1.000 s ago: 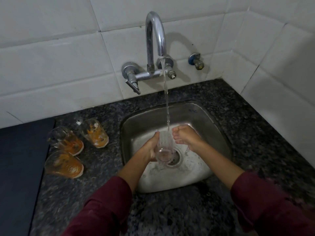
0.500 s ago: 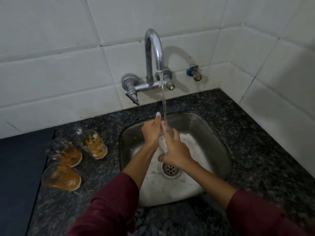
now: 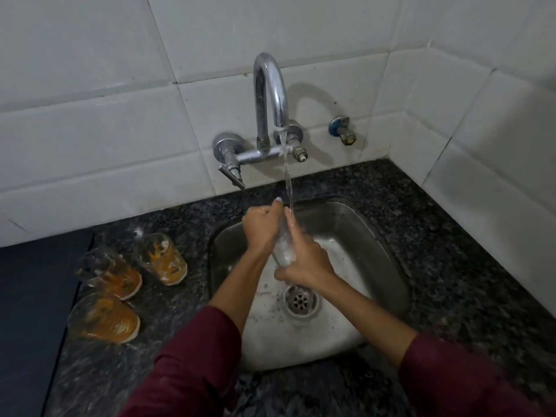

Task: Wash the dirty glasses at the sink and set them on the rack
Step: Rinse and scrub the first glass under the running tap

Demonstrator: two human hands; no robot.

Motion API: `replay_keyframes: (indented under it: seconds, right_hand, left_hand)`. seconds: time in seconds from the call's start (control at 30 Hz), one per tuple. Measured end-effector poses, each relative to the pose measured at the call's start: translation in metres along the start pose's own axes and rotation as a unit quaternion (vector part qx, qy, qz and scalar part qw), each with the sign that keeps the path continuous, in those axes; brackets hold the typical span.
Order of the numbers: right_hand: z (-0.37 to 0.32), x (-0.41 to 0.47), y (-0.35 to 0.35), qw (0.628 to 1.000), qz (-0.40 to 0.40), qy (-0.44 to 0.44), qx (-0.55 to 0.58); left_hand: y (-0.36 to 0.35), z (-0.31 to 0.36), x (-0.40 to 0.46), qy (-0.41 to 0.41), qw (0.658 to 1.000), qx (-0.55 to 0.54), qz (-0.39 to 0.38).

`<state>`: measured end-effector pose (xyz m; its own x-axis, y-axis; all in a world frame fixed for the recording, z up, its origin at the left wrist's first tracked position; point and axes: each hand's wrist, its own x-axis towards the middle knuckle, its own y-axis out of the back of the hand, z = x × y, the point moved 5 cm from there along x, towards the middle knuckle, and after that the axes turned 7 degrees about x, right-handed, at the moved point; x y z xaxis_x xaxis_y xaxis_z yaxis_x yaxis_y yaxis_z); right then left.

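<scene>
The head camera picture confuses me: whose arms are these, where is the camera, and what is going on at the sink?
No machine here: a person wears the camera on the head, so you look down along their own arms in dark red sleeves. The left hand and the right hand both grip one clear glass, held tilted under the stream of water from the tap, above the steel sink. On the dark stone counter left of the sink stand three dirty glasses with orange residue, waiting their turn. White tiles cover the wall behind. No drying rack shows in this picture.
</scene>
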<state>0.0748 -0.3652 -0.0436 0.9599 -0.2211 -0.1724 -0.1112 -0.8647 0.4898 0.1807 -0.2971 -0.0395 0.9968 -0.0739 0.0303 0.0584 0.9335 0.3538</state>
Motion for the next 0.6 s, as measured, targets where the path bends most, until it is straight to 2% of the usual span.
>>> replay_keyframes:
  seconds: [0.07,0.13,0.2,0.23,0.3,0.37,0.47,0.53,0.6]
  right_hand:
    - [0.005,0.004,0.003,0.976,-0.053,-0.022,0.209]
    - [0.007,0.004,0.007,0.906,-0.11,-0.065,0.403]
    - [0.01,0.004,0.008,0.838,-0.154,-0.086,0.516]
    - [0.012,0.005,0.01,0.826,-0.163,-0.085,0.534]
    - [0.017,0.008,0.012,0.84,-0.146,-0.077,0.518]
    - [0.022,0.01,0.016,0.88,-0.105,-0.07,0.458]
    - [0.025,0.013,0.023,0.932,-0.073,-0.056,0.352]
    - [0.025,0.013,0.028,0.971,-0.054,-0.033,0.231]
    - [0.025,0.009,0.03,0.987,-0.054,-0.012,0.152]
  left_hand:
    - [-0.001,-0.011,0.006,0.068,0.99,-0.125,-0.018]
    - [-0.002,-0.02,0.005,0.134,0.968,-0.21,-0.009]
    - [-0.005,-0.028,0.001,0.2,0.95,-0.24,0.004]
    - [-0.009,-0.034,0.001,0.234,0.939,-0.252,0.005]
    - [-0.021,-0.047,0.003,0.297,0.914,-0.275,-0.034]
    - [-0.036,-0.055,0.004,0.335,0.902,-0.248,-0.117]
    - [-0.051,-0.039,-0.007,0.324,0.895,-0.232,-0.202]
    - [-0.059,-0.031,-0.015,0.309,0.885,-0.246,-0.247]
    - [-0.063,-0.029,-0.022,0.306,0.875,-0.257,-0.272]
